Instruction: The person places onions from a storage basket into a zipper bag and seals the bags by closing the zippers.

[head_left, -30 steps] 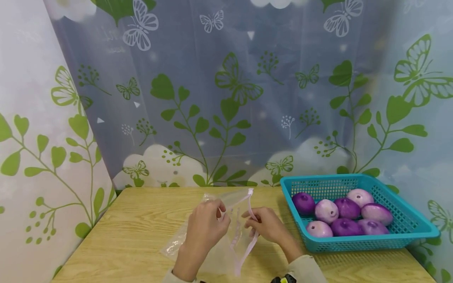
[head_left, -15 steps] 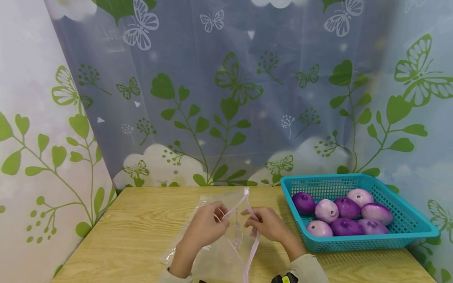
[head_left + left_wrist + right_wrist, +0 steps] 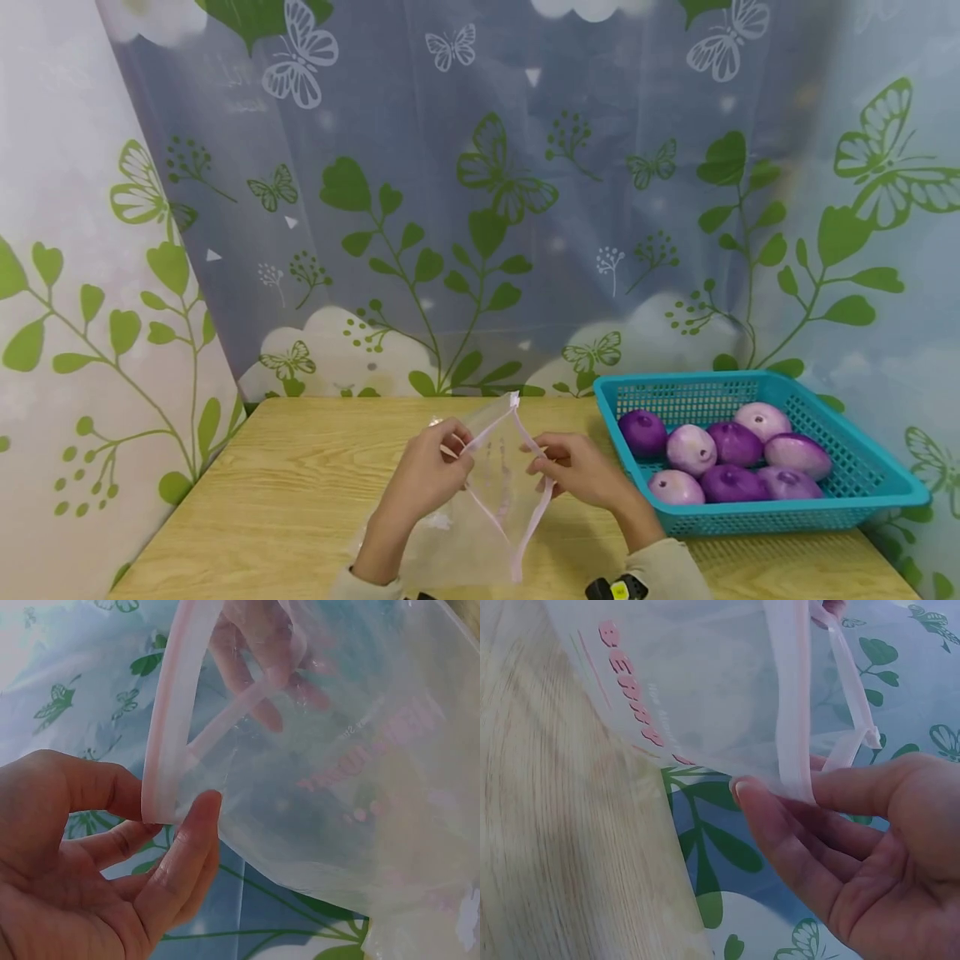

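Note:
A clear plastic zip bag [image 3: 480,525] with a pale pink zipper edge hangs between both hands over the table. Its mouth is spread into a diamond shape, with the slider [image 3: 514,400] at the far corner. My left hand [image 3: 429,473] pinches one side of the zipper edge between thumb and fingers. The opposite side is pinched by my right hand [image 3: 581,473]. Pink lettering [image 3: 634,694] shows on the bag in the right wrist view. Through the film in the left wrist view, the fingers of the right hand [image 3: 259,652] are visible.
A turquoise mesh basket [image 3: 795,525] stands on the right of the wooden table [image 3: 285,483], holding several purple onions [image 3: 735,482]. Behind the table hangs a curtain [image 3: 420,333] printed with leaves and butterflies.
The left hand has taken hold of the near zipper side, and the bag mouth has spread wider. The slider corner has shifted slightly left. The basket and onions have not moved.

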`<move>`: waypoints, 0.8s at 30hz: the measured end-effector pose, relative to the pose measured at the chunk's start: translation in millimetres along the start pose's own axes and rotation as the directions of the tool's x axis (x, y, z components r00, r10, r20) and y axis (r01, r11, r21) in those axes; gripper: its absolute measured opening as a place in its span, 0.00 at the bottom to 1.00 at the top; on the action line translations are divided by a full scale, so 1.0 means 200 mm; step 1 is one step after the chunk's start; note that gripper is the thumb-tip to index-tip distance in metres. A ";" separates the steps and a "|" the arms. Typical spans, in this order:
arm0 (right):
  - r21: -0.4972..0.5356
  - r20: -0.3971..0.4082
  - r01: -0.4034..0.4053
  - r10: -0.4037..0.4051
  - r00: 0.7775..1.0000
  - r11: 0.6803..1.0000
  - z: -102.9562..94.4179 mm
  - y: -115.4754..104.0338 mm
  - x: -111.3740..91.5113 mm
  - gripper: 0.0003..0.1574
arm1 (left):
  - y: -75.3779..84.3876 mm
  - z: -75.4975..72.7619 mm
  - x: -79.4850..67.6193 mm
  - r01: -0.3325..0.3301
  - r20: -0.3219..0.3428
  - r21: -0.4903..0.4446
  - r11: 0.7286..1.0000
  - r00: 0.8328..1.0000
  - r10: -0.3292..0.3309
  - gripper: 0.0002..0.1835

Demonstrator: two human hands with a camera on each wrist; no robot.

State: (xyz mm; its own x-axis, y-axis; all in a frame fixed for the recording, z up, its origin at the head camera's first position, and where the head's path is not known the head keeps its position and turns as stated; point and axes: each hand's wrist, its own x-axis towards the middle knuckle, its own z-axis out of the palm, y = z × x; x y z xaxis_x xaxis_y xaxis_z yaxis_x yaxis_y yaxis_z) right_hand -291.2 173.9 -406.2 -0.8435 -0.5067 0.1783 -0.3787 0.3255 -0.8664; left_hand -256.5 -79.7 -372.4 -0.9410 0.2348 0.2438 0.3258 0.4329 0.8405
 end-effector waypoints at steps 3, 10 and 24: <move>-0.017 -0.010 0.008 -0.008 1.000 1.000 0.00 0.01 0.01 0.18 | 0.00 0.00 0.00 0.010 0.021 -0.051 0.999 1.000 -0.009 0.05; -0.054 -0.023 0.017 -0.018 1.000 0.998 0.01 0.03 0.01 0.16 | -0.01 0.01 0.00 0.010 0.064 -0.089 0.996 0.998 -0.004 0.10; -0.080 0.043 0.024 -0.021 0.999 0.996 0.02 0.06 0.04 0.15 | -0.05 -0.01 0.03 0.002 0.169 -0.095 0.995 0.985 0.014 0.13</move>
State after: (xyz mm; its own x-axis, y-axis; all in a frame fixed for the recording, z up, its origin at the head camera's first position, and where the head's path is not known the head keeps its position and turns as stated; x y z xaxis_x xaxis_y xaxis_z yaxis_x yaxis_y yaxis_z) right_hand -300.9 170.8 -416.8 -0.8180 -0.5477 0.1760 -0.4285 0.3761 -0.8215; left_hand -266.4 -83.7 -379.4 -0.9070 0.3852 0.1704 0.3141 0.3489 0.8830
